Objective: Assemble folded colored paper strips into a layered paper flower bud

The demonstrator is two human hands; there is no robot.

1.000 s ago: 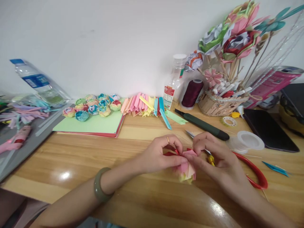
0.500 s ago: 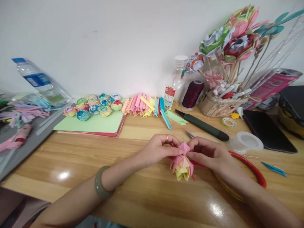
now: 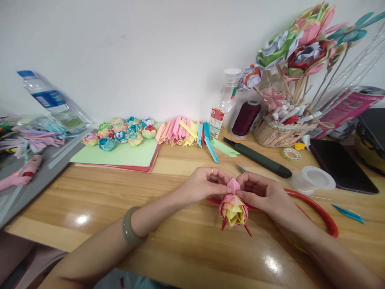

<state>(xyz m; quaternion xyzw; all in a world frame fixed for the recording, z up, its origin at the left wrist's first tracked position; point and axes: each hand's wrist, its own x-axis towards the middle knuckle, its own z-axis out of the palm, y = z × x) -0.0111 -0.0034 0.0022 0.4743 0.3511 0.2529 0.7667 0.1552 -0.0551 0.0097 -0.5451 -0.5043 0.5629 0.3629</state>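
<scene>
Both my hands pinch a folded paper flower (image 3: pixel 234 208) above the wooden table. Its outer petals are red and pink, its inner ones yellow, and the yellow side faces toward me. My left hand (image 3: pixel 207 184) has thumb and fingers closed at the left of a pink petal at the top. From the other side, my right hand (image 3: pixel 260 190) grips the same petal region with thumb and fingertips. Red pointed paper tips stick out below and beside the flower. Behind my right hand lie red-handled scissors (image 3: pixel 326 214), partly hidden by the wrist.
Small finished paper flowers (image 3: pixel 120 136) sit on green paper sheets (image 3: pixel 120 156). Folded paper strips (image 3: pixel 180 132) stand along the wall. At right are a dark green cutter (image 3: pixel 258 158), a clear thread spool (image 3: pixel 315 178), a black phone (image 3: pixel 339 164) and a flower basket (image 3: pixel 276 132).
The flower has tilted so its yellow centre faces me more, and red tips now show beneath it. Both hands keep their pinch. The view has shifted slightly.
</scene>
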